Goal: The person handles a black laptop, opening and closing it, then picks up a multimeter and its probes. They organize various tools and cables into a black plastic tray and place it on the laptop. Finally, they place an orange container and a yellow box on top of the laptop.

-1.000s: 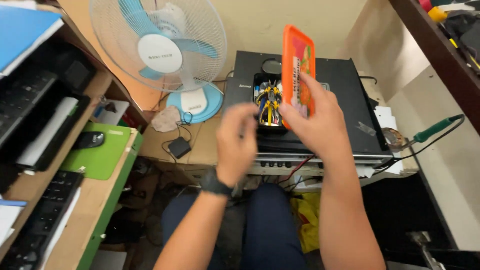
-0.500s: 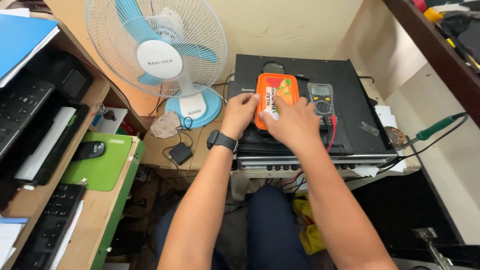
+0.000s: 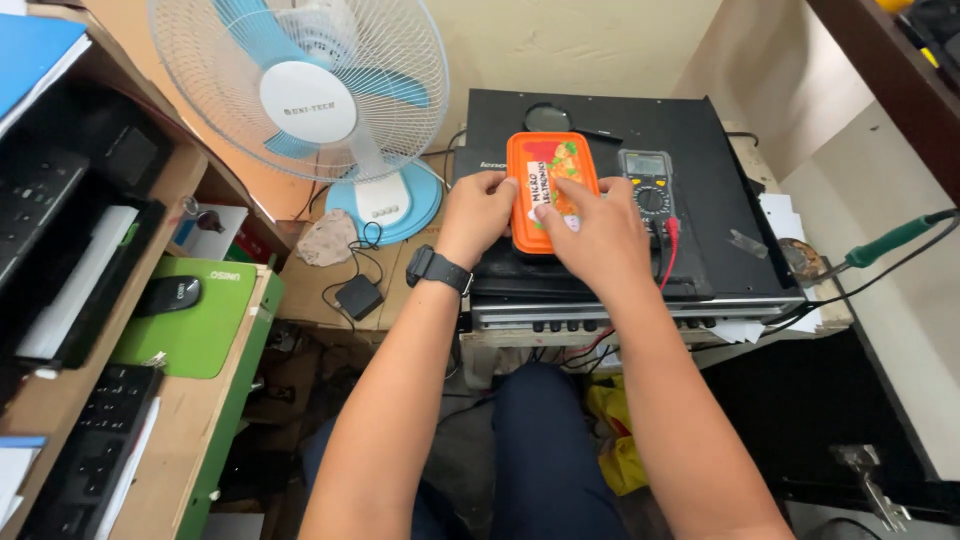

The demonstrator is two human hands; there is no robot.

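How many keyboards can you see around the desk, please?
2. One keyboard lies at the lower left of the wooden desk, near the green mouse pad. A second keyboard sits on the upper shelf at far left, partly cut off. Others may be hidden.

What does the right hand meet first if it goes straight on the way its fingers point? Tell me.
The right hand already lies on the orange box's lid, fingers aimed up-left. Straight on, it would slide over the lid toward the left hand's fingertips at the box's left edge, though depth is hard to judge.
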